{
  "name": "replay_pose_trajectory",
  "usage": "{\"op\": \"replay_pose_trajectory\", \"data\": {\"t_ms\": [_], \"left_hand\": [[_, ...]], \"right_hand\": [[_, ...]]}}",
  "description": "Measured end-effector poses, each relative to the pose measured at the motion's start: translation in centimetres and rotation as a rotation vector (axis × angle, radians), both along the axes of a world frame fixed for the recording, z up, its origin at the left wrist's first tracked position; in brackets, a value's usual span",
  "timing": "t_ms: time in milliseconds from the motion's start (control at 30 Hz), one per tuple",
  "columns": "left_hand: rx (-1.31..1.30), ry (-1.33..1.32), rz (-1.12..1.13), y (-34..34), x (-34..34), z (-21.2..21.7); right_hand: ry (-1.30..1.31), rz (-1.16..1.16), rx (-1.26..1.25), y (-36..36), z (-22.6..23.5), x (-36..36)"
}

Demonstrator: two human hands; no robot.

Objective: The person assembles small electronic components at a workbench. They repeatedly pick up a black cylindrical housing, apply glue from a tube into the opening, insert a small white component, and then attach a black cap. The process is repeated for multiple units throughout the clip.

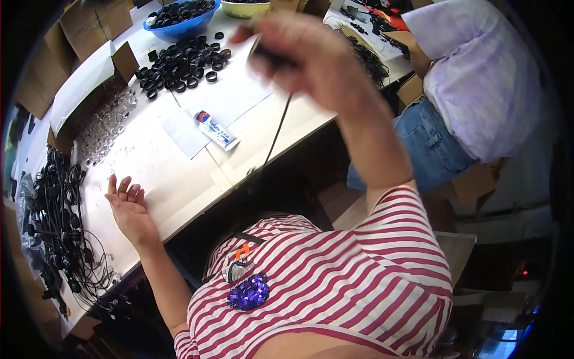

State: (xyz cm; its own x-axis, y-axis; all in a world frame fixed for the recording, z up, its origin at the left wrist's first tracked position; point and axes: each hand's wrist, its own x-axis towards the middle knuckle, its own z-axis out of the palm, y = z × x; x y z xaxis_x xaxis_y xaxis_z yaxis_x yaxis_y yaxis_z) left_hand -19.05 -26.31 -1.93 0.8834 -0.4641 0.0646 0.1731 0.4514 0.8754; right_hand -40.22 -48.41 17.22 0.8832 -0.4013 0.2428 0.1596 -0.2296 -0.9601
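Note:
My right hand [320, 66], smeared by motion, is raised over the table's right edge. Its fingers are closed round a small black part [273, 55] from which a thin black cable [277, 131] hangs down past the edge. What kind of part this is cannot be made out. My left hand [133, 215] rests palm up at the table's near side, fingers loosely apart and holding nothing. A white and blue tube [216, 130] lies between the hands, partly on a white paper sheet [182, 134]. Nearest to my left hand are clear round pieces [104, 128] and bundled black cables [60, 221].
Black rings [182, 66] are heaped at the back, before a blue basin [179, 23] of black parts and a yellow basin [245, 8]. An open cardboard box [89, 96] stands at the left. Another person in a pale purple shirt [478, 78] sits at the right.

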Motion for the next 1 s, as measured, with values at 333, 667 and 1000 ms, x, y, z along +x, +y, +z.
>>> {"op": "replay_pose_trajectory", "data": {"t_ms": [333, 667, 1000], "left_hand": [[0.048, -0.037, -0.05, -0.6, -0.3, 0.2], [0.081, -0.041, -0.051, -0.8, -0.5, 0.3], [0.147, -0.056, -0.036, -0.7, -0.6, 0.2]], "right_hand": [[-0.201, -0.647, -0.481, -16.4, 14.0, -2.3], [0.394, -1.492, -1.225, -29.4, -1.7, -8.8], [0.848, -1.345, -0.958, -27.1, -9.5, -8.5]]}}
